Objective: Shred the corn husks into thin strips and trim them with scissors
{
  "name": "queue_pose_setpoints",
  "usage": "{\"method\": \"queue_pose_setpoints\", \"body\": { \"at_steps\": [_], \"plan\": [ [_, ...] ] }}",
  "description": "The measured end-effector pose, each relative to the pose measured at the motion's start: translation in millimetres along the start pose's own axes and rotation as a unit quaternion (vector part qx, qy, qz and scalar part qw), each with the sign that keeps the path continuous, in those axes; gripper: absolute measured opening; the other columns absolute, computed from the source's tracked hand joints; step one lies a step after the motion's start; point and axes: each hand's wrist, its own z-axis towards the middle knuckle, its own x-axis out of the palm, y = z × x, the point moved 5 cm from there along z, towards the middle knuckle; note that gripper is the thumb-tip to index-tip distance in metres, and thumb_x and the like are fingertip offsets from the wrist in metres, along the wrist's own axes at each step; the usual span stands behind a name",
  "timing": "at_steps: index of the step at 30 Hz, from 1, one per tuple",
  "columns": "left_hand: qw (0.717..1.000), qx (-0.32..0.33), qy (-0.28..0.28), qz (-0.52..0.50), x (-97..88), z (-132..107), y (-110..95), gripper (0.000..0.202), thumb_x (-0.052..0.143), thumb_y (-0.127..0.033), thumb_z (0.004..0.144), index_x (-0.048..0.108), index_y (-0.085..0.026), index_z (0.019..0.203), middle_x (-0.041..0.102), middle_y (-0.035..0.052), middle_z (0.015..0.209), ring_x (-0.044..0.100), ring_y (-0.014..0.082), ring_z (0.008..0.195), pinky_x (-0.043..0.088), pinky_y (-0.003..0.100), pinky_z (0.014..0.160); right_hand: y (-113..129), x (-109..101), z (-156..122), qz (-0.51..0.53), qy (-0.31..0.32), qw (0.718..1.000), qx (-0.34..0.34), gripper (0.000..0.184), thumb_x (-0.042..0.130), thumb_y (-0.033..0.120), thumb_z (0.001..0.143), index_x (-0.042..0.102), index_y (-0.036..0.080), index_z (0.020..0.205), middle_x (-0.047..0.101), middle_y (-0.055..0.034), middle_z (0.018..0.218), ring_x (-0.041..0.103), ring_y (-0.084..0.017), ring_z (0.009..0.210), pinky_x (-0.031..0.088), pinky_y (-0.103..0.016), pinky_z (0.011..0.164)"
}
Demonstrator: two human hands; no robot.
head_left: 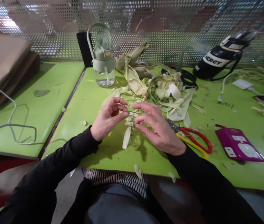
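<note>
My left hand (110,117) has thumb and fingers pinched on the end of a thin greenish stem (135,112), which runs across toward my right hand (156,126). The right hand is curled, its index finger held apart above. Its thumb and another finger close together at the edge of a small corn husk piece (127,137), whose pale strip hangs down between my hands. Exactly how the fingertips grip it is partly hidden. Scissors (196,138) with red and yellow handles lie beside my right wrist, blades partly covered by the hand.
A pile of dry corn husks (136,81) lies behind my hands on the green table (113,158). Around it stand a clear water bottle (104,62) and a leaning black bottle (218,59). A purple power strip (239,144) lies right; brown bags (3,59) are left.
</note>
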Motion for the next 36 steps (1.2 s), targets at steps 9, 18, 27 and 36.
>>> {"method": "queue_pose_setpoints", "body": {
  "at_steps": [9, 18, 27, 36],
  "plan": [
    [1.000, -0.014, 0.002, 0.009, -0.3, 4.3, 7.3, 0.028, 0.070, -0.008, 0.081, 0.050, -0.020, 0.096, 0.064, -0.0026, 0.081, 0.058, 0.0071, 0.069, 0.044, 0.023, 0.060, 2.4, 25.0, -3.8, 0.024, -0.045, 0.999, -0.017, 0.010, 0.055, 0.016, 0.097, 0.059, 0.025, 0.094, 0.059, -0.0061, 0.112, 0.054, -0.026, 0.116, 0.046, -0.050, 0.102],
    [0.945, -0.285, 0.092, -0.134, 18.7, -4.3, 42.4, 0.013, 0.066, -0.017, 0.091, 0.064, -0.013, 0.104, 0.074, 0.0098, 0.102, 0.071, 0.0128, 0.088, 0.055, 0.033, 0.092, -31.1, -0.3, -2.4, 0.052, -0.223, 0.969, 0.092, 0.008, 0.055, 0.032, 0.099, 0.062, 0.029, 0.097, 0.062, -0.0050, 0.122, 0.057, -0.026, 0.125, 0.044, -0.052, 0.109],
    [0.923, -0.271, 0.066, -0.264, 34.3, -11.0, 40.2, 0.031, 0.089, -0.021, 0.070, 0.064, -0.018, 0.090, 0.072, -0.0008, 0.083, 0.073, 0.0129, 0.079, 0.059, 0.031, 0.084, -21.8, -1.0, -14.3, -0.011, -0.161, 0.982, 0.094, 0.009, 0.059, 0.032, 0.097, 0.067, 0.028, 0.098, 0.067, -0.0068, 0.123, 0.059, -0.028, 0.123, 0.044, -0.053, 0.108],
    [0.966, -0.232, 0.110, -0.034, 29.0, -12.5, 29.7, 0.042, 0.087, -0.037, 0.074, 0.059, -0.017, 0.099, 0.072, -0.0020, 0.068, 0.067, 0.0097, 0.058, 0.056, 0.025, 0.063, -6.4, -12.4, -28.9, -0.001, -0.076, 0.985, 0.158, 0.024, 0.069, 0.044, 0.091, 0.069, 0.021, 0.100, 0.073, -0.0081, 0.103, 0.067, -0.023, 0.088, 0.055, -0.041, 0.083]
  ]
}}
